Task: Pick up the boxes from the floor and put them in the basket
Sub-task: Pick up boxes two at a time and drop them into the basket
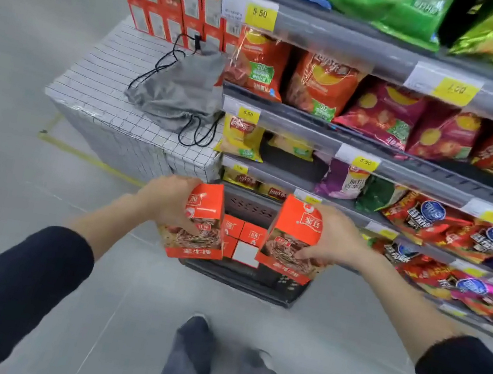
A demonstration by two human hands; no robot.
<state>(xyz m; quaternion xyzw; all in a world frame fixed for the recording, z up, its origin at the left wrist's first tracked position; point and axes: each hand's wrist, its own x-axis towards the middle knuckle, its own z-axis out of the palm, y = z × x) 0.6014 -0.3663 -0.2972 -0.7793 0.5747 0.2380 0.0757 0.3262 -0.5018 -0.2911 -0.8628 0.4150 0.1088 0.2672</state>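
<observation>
Two orange cartons held above the basket, one per hand.

The left box (199,224) and the right box (293,241) are rigid printed cartons with flat faces and square edges. Each is carried one-handed, so they are probably light, and the glossy print may be slippery. The left hand (166,202) is closed around its carton's outer side, fingers across the front face. The right hand (333,238) grips its carton the same way. Hold across two opposite faces near mid-height, since hard squeezing would likely dent the thin card. Both cartons hang just over the dark basket (241,281) on the floor (41,183), where more orange boxes (241,235) already stand upright, packed tight. The snack shelves (406,169) rise just beside the basket.
</observation>
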